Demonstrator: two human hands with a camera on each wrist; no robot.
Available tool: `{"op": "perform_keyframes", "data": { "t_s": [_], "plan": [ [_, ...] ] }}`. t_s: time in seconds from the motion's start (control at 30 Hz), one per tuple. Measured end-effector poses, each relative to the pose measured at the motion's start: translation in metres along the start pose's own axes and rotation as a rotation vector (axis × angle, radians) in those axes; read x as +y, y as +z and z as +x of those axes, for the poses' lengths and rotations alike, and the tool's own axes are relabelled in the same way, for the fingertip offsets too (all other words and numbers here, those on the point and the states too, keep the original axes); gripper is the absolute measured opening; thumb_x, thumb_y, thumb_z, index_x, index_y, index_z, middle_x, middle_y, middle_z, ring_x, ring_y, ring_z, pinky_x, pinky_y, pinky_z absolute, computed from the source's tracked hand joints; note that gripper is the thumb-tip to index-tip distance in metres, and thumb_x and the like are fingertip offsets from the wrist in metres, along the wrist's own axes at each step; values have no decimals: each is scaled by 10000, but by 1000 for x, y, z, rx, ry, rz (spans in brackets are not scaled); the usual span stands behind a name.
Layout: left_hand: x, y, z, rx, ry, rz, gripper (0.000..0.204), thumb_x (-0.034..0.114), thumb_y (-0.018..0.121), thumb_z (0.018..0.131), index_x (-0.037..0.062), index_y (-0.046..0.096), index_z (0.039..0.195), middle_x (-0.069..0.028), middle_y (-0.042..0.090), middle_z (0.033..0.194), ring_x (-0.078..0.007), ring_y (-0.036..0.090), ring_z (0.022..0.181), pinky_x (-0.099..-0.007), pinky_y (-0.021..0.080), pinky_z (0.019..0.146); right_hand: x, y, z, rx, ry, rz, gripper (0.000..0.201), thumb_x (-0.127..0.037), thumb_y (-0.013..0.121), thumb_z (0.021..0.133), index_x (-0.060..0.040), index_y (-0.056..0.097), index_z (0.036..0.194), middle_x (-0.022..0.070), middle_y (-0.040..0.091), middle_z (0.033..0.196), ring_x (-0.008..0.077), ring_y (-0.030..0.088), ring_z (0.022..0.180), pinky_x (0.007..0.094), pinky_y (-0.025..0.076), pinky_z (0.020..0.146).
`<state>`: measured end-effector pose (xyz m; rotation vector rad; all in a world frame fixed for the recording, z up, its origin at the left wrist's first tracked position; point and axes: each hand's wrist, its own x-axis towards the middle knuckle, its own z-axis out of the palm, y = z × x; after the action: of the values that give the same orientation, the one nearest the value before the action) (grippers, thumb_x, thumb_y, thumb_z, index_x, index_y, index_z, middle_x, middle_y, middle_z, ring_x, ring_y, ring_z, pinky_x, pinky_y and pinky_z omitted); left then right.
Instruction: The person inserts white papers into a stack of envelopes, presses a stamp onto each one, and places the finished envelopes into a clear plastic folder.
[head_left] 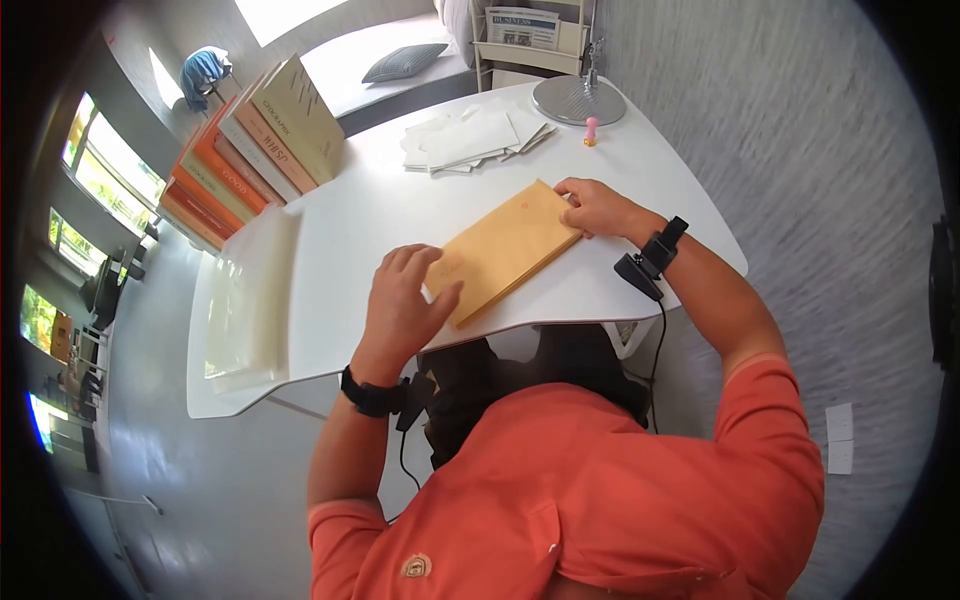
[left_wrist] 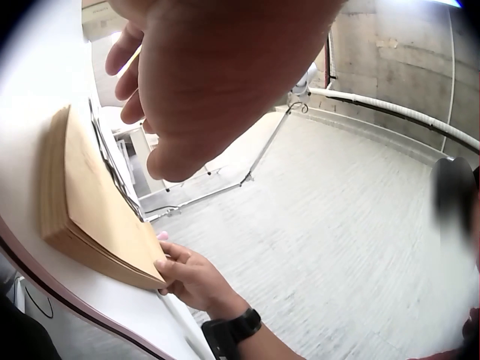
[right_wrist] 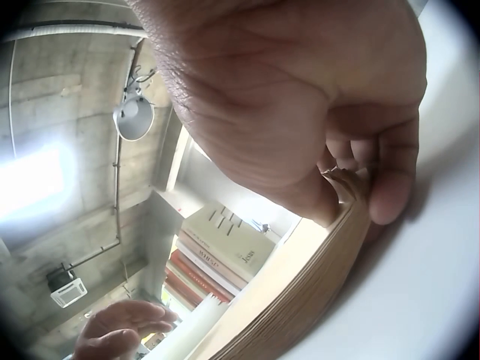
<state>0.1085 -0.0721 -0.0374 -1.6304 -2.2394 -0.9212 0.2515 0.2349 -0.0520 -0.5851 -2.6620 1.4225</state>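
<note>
A thick stack of tan kraft paper envelopes (head_left: 508, 250) lies slantwise on the white table in front of the person. At its far right corner the right hand (head_left: 603, 210) pinches the stack, thumb on top and fingers at the edge; the right wrist view shows the many layered edges of the envelopes (right_wrist: 300, 292) beneath the thumb. The left hand (head_left: 400, 305) is raised at the stack's near left end, its fingers spread and loosely bent. Seen from the left wrist, that hand (left_wrist: 217, 90) stands apart from the envelopes and holds nothing.
Loose white papers (head_left: 475, 138) lie farther back on the table (head_left: 340, 260). A small pink object (head_left: 591, 130) stands near the round metal lamp base (head_left: 578, 100). At the left are a row of upright books (head_left: 250, 150) and a stack of clear plastic sleeves (head_left: 250, 300).
</note>
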Motion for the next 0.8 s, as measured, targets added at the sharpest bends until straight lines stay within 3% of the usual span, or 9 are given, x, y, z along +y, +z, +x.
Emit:
{"op": "perform_keyframes", "data": {
  "t_s": [0.03,0.07,0.1,0.2,0.33,0.4,0.53,0.6,0.8],
  "plan": [
    [7,1,7,-14,97,19,351,157,767,818,7,664,1118,-175,675,1139,-366,624,1096,-452,502,962,-1,-1,2,0,0,3,478,-83,605,865,88,526,1305,83,645,850,116,595,601,258,511,543],
    [12,1,14,-119,49,-18,440,225,776,827,20,649,1194,-189,618,1288,-379,549,1242,-469,444,1043,-2,-2,4,-19,12,-2,474,-85,604,866,84,528,1303,82,644,844,119,595,599,261,509,541],
    [17,4,20,-123,47,-18,440,225,776,827,20,649,1194,-189,618,1288,-379,549,1242,-469,444,1043,-3,-3,6,-39,26,-6,469,-86,602,866,80,531,1300,81,643,838,121,594,596,264,507,539],
    [28,14,43,-243,269,132,570,388,708,896,54,589,1342,-187,466,1495,-382,385,1415,-482,358,1124,-3,-6,12,-69,33,-30,465,-87,599,865,73,535,1296,78,640,821,123,594,600,269,502,544],
    [20,39,61,-402,334,95,492,380,675,918,81,616,1305,-173,502,1451,-377,439,1371,-478,386,1102,-2,-8,14,-101,49,19,474,-89,594,862,70,531,1304,79,640,816,119,592,610,268,499,562],
    [16,46,64,-647,240,40,424,344,684,912,108,641,1261,-156,545,1386,-359,509,1303,-471,415,1066,-3,-10,13,-92,72,24,460,-121,633,852,45,569,1276,67,636,814,144,605,654,290,503,615],
    [9,49,65,-611,295,0,368,306,706,894,130,663,1215,-142,578,1322,-350,561,1235,-468,437,1034,11,-21,15,-48,-91,-322,466,-180,710,815,20,614,1224,53,621,811,174,616,719,315,503,669],
    [9,48,67,-589,294,-16,365,271,731,874,130,670,1204,-134,590,1311,-353,572,1213,-463,443,1021,21,-26,19,43,-152,-446,525,-270,784,736,27,642,1145,135,673,923,266,660,830,353,530,746],
    [6,53,70,-585,273,-58,366,241,758,846,126,679,1184,-125,593,1287,-344,575,1182,-450,457,997,8,-38,23,-95,114,-219,595,-292,839,677,17,643,1146,91,615,837,226,602,781,329,493,708]
  ]
}}
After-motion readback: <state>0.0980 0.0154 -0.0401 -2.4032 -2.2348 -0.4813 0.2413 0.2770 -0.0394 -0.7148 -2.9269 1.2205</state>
